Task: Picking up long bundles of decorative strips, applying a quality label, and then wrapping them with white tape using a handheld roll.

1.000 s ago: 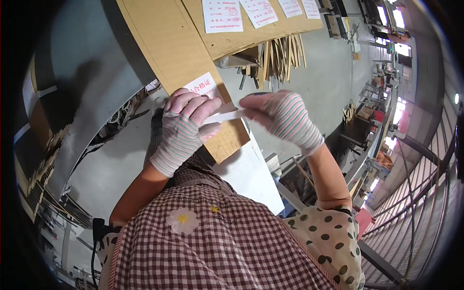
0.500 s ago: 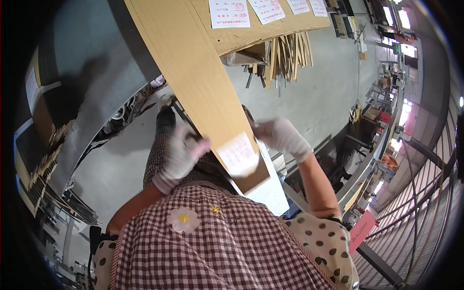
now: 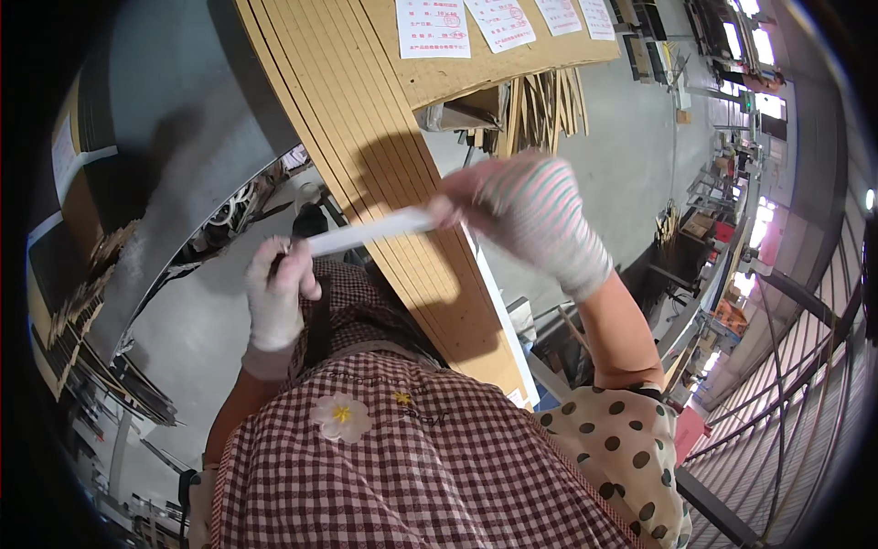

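White strip (image 3: 370,230) is drawn straight but looks not yet laid down, spanning above the tan board stack (image 3: 329,110) between left hand (image 3: 277,302) and right hand (image 3: 532,209), set apart, each clamped on it; four printed labels (image 3: 433,29) lie unattached on the brown tabletop (image 3: 448,80).

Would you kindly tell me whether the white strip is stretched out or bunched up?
Stretched out: the white strip runs nearly straight from the left hand to the right hand, with no bunching along its visible length.
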